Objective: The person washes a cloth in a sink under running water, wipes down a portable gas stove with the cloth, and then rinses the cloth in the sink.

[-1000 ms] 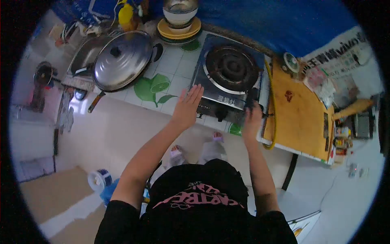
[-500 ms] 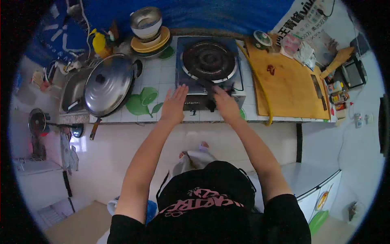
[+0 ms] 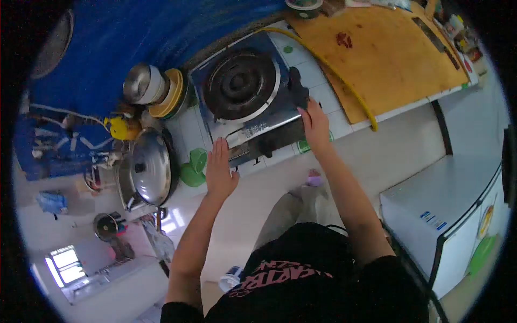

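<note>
A gas stove with a round black burner stands on the tiled counter. My left hand rests at the stove's front left corner, fingers stretched out and the thumb apart. At the stove's right side, my right hand grips a dark cloth, which lies along the right edge of the stove top. The cloth's exact folds are hard to make out. Left of the stove is a large lidded pan with a shiny metal lid.
A yellow hose runs between the stove and a wooden cutting board. On the board lie dark red pieces and a cleaver. Stacked bowls stand behind the pan. A white cabinet is at the lower right.
The view has turned, so the counter now slants up to the right. My right hand has moved with the dark cloth from the stove's front to its right edge. My left hand stays at the front left.
</note>
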### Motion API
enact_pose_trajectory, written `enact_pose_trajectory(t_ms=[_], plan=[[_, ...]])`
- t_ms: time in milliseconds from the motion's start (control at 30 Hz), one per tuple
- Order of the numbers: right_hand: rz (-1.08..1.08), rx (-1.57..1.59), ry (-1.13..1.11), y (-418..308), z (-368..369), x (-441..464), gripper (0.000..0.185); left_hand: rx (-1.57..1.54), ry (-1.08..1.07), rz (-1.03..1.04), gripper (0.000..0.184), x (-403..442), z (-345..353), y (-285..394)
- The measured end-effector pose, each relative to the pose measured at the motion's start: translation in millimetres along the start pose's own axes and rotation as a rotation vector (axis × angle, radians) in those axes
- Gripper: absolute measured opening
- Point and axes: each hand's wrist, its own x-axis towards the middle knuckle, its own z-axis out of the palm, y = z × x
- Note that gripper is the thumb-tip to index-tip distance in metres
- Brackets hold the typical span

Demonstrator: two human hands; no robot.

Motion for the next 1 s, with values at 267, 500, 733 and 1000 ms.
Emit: enact_pose_trajectory(t_ms=[267,500,733,1000], plan=[[0.071,-0.134,0.194,-34.0,-31.8,-16.2,0.013,0.033,-0.032,0.117,0.085,-5.0,-5.8,-18.7],[-0.153,-0.290,0.017,-37.0,5.2,-37.4,0.017,0.093,-0.042,0.360,0.082,4.9,0.7,-61.3],[0.084,-0.299,0.069,-35.7,84.0,-173.5,0.020,-0.018,0.009,0.620,0.082,10.0,4.2,-79.1],[0.380,-0.126,0.753,-70.0,57.9,-162.2,0.025,-0.019,0.000,0.765,0.067,27.7,6.9,-108.3]])
